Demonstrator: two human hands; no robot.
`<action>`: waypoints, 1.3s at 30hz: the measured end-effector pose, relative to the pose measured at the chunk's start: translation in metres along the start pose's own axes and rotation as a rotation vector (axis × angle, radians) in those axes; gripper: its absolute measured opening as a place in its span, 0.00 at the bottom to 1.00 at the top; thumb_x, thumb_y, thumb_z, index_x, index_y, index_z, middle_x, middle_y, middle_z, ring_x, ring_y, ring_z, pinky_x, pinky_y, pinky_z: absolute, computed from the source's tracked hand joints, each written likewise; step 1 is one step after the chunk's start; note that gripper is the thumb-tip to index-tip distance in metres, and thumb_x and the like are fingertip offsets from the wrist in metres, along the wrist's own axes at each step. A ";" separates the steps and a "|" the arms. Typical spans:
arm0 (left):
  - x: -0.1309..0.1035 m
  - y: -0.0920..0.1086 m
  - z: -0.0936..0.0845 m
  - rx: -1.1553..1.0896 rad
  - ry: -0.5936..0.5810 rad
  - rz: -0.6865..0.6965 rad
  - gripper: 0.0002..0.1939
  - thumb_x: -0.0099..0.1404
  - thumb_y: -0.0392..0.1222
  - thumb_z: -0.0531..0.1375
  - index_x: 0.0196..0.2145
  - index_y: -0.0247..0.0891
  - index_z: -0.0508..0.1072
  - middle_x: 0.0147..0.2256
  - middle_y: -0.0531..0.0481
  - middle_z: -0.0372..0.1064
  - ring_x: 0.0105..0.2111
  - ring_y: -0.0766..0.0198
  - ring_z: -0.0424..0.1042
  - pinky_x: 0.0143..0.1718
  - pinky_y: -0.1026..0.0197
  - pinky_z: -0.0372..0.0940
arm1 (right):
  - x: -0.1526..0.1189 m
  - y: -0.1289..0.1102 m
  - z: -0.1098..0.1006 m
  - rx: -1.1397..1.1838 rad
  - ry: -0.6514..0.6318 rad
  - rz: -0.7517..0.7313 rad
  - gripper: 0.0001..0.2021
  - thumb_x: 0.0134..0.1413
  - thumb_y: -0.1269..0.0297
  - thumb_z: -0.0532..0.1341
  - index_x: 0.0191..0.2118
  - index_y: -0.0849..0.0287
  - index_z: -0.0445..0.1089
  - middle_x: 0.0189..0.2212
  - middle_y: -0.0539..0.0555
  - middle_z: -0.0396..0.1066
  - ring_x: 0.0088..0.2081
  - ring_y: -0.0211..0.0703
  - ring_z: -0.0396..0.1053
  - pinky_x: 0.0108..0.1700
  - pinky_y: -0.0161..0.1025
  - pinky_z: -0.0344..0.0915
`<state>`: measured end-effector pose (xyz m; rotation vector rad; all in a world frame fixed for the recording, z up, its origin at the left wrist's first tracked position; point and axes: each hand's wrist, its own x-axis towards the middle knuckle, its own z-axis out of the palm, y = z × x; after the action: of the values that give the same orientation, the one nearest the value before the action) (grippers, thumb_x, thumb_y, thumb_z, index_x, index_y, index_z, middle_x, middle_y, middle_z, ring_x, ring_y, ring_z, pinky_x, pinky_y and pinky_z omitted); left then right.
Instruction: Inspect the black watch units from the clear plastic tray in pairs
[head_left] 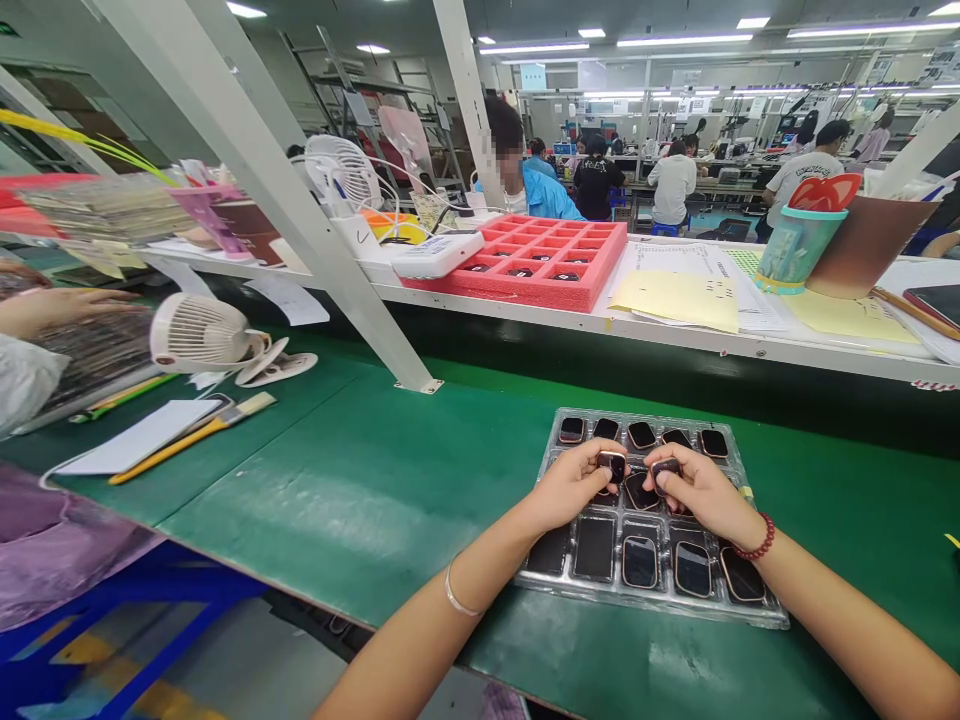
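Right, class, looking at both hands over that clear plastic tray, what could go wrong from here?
The small dark rounded piece in the left hand could slip and scratch the glossy black square below in the clear plastic tray; the similar piece in the right hand might too. The red beaded bracelet sits near the tray's edge and might catch it.

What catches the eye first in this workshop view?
Probably the bright red foam tray, its square pockets standing out on the white shelf. Below it, two hands hold small dark-faced pieces over a clear plastic tray on the green bench. A white fan sits further left.
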<state>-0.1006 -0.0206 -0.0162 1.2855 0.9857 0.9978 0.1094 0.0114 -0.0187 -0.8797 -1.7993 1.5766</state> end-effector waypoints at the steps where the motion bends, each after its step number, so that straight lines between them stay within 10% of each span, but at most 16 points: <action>1: 0.000 0.000 0.000 0.001 0.015 0.018 0.15 0.57 0.36 0.59 0.43 0.35 0.66 0.37 0.47 0.70 0.31 0.66 0.70 0.36 0.61 0.65 | 0.000 0.000 0.001 -0.015 0.002 -0.016 0.12 0.55 0.64 0.58 0.45 0.57 0.63 0.33 0.53 0.71 0.26 0.35 0.64 0.25 0.32 0.60; 15: -0.001 0.001 0.000 0.055 0.037 0.006 0.20 0.54 0.29 0.54 0.45 0.36 0.65 0.36 0.47 0.70 0.33 0.65 0.69 0.33 0.63 0.63 | -0.002 -0.006 0.002 -0.030 -0.050 -0.047 0.13 0.52 0.71 0.58 0.44 0.58 0.63 0.35 0.53 0.70 0.32 0.37 0.66 0.30 0.33 0.63; 39: -0.002 0.000 -0.002 0.062 0.027 -0.034 0.18 0.64 0.48 0.52 0.45 0.34 0.68 0.34 0.45 0.71 0.26 0.67 0.70 0.24 0.66 0.57 | -0.001 0.001 -0.002 0.039 -0.044 0.033 0.14 0.60 0.58 0.52 0.46 0.59 0.65 0.34 0.55 0.72 0.23 0.34 0.65 0.24 0.34 0.62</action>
<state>-0.1028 -0.0216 -0.0163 1.3049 1.0626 0.9676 0.1116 0.0117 -0.0191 -0.8673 -1.7864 1.6583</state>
